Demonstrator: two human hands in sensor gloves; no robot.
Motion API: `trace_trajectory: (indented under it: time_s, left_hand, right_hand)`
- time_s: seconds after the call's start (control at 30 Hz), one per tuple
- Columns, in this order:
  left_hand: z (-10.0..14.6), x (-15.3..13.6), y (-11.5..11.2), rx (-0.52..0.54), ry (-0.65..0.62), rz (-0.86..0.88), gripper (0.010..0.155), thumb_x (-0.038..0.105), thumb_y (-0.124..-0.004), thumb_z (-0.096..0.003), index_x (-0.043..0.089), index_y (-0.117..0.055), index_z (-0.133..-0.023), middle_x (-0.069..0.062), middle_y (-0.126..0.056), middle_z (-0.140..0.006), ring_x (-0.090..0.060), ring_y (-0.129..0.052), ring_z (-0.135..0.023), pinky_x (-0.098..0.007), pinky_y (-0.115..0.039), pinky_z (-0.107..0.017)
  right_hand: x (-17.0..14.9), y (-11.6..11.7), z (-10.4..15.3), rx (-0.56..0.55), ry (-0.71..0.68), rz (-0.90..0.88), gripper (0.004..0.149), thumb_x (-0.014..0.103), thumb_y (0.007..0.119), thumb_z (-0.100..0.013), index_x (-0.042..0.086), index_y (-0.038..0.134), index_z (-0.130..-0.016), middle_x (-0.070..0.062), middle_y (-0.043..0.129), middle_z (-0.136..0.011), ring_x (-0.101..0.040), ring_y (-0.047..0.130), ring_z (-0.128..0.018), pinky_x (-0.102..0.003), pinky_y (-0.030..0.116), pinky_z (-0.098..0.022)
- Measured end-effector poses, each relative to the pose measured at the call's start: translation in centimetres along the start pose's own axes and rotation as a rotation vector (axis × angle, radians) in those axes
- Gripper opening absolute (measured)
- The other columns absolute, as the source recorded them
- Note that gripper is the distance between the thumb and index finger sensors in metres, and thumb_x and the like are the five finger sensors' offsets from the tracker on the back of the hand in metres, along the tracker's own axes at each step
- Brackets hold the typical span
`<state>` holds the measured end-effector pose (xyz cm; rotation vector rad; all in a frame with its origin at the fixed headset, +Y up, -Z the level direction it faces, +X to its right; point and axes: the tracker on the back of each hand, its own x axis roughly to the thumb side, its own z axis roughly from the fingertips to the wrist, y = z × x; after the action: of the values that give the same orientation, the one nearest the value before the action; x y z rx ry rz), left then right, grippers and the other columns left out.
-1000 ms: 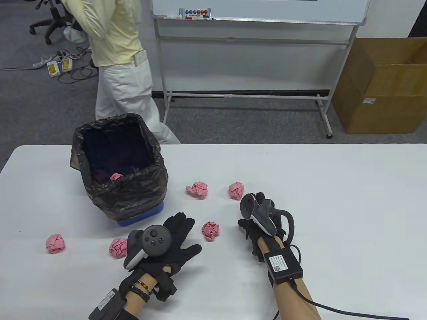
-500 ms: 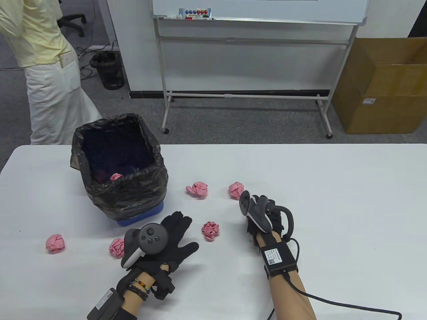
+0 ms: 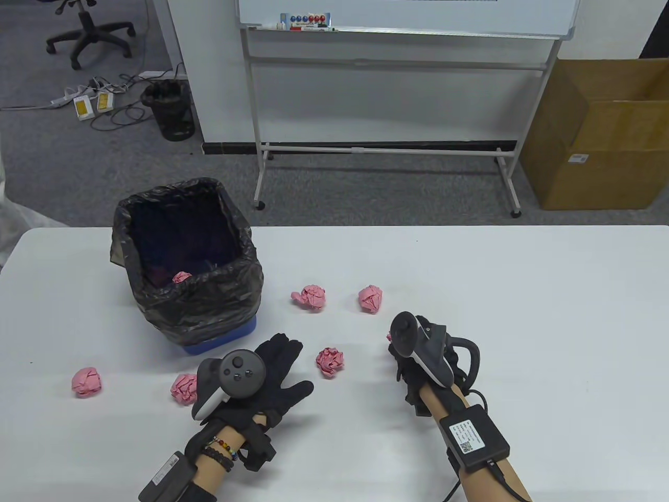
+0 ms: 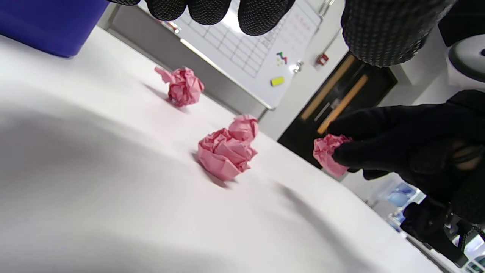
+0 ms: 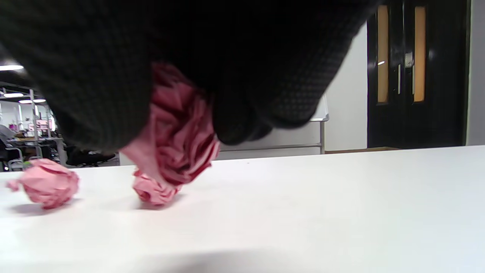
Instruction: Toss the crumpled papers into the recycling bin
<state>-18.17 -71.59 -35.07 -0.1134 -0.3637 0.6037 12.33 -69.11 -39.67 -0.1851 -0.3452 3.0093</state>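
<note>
The bin (image 3: 231,273), lined with a black bag on a blue base, stands on the white table at the left and holds one pink paper ball (image 3: 181,277). Several pink crumpled balls lie on the table: (image 3: 86,381), (image 3: 183,388), (image 3: 330,362), (image 3: 310,298), (image 3: 370,298). My left hand (image 3: 282,366) lies flat and open on the table, fingers spread, beside one ball. My right hand (image 3: 405,361) grips a pink ball (image 4: 326,153), held just above the table (image 5: 178,140); the table view hides it.
Two loose balls (image 5: 47,187) (image 5: 155,191) lie beyond my right hand. A whiteboard stand (image 3: 387,149) and a cardboard box (image 3: 601,146) stand on the floor behind the table, with a small black basket (image 3: 170,110) at the left.
My right hand has drawn back toward me and to the right. The person behind the table has walked out of view to the left. My left hand has barely moved.
</note>
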Motion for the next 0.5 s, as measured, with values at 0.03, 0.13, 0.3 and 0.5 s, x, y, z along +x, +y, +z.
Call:
trace_trajectory:
  time_s: [0.03,0.13,0.3,0.5]
  left_hand:
    - [0.0,0.1,0.0,-0.003,-0.005,0.012,0.087,0.063,-0.072,-0.0453,0.018,-0.043,-0.114,-0.021,-0.033,-0.122,-0.048,-0.038,-0.11,-0.064,-0.042,-0.075]
    - [-0.1,0.1,-0.1,-0.026,-0.012,0.047,0.088,0.064,-0.072,-0.0452,0.017,-0.042,-0.114,-0.023,-0.035,-0.121,-0.049,-0.046,-0.109,-0.064,-0.048,-0.074]
    - [-0.3,-0.4,-0.4,-0.083,-0.001,0.198,0.089,0.064,-0.073,-0.0448,0.016,-0.044,-0.113,-0.024,-0.045,-0.12,-0.047,-0.063,-0.105,-0.062,-0.06,-0.072]
    - [-0.6,-0.7,-0.6,-0.159,-0.011,0.351,0.089,0.063,-0.076,-0.0442,0.015,-0.047,-0.112,-0.025,-0.055,-0.116,-0.044,-0.075,-0.1,-0.059,-0.069,-0.069]
  right_hand:
    - [-0.1,-0.4,0.5,-0.004,-0.007,-0.02,0.064,0.046,0.1,-0.023,0.03,0.086,-0.084,0.001,0.097,-0.082,-0.017,0.109,-0.061,-0.023,0.094,-0.041]
    - [-0.1,-1.2,1.7,0.005,-0.024,-0.085,0.064,0.046,0.1,-0.023,0.03,0.086,-0.084,0.001,0.098,-0.082,-0.017,0.109,-0.061,-0.023,0.094,-0.041]
    - [0.4,-1.7,3.7,0.057,-0.065,-0.226,0.064,0.047,0.1,-0.023,0.03,0.086,-0.083,0.001,0.098,-0.082,-0.017,0.109,-0.06,-0.023,0.095,-0.04]
    - [2.1,-1.6,6.1,0.056,-0.172,-0.387,0.065,0.047,0.1,-0.023,0.03,0.086,-0.084,0.002,0.097,-0.082,-0.017,0.109,-0.06,-0.022,0.094,-0.04]
